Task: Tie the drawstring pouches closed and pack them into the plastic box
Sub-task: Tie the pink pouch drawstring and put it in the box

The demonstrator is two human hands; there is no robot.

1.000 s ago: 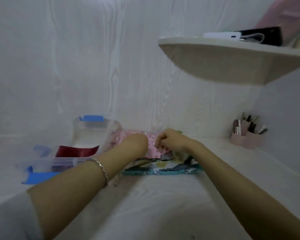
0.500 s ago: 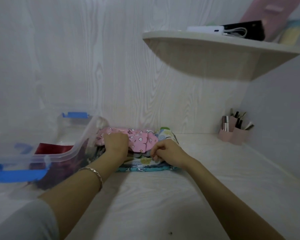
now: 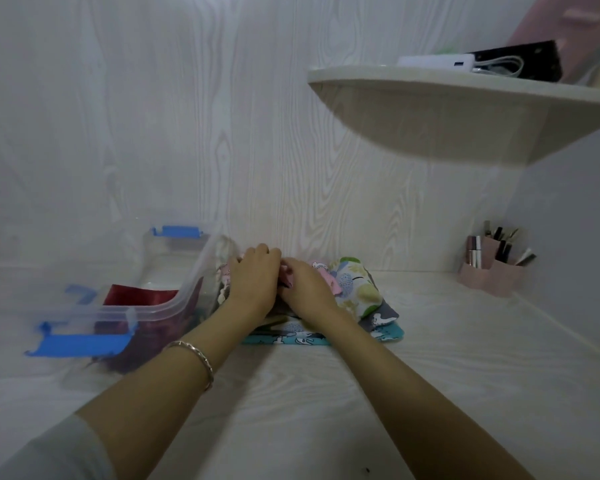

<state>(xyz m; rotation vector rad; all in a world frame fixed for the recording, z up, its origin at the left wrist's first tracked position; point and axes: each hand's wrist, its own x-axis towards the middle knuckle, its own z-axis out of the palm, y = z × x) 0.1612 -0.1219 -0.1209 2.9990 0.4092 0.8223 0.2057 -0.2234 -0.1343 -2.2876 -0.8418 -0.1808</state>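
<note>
On desk (image 3: 326,393), left hand (image 3: 253,282) and right hand (image 3: 309,294) cover pouch (image 3: 331,283) (grip unclear).

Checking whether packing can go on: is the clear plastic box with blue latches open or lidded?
Open: the clear plastic box has no lid on its rim, and a dark red item shows inside through the top.

We see clear, glossy plastic in the box (image 3: 201,268), with opaque blue plastic latches (image 3: 80,342); the red cloth (image 3: 136,294) inside has a satin sheen. The pouches (image 3: 357,289) are printed cloth — soft and matt. The desk (image 3: 326,393) and shelf (image 3: 430,126) show a pale, matt wood-grain finish, and the bracelet (image 3: 198,358) gleams like metal.
</note>
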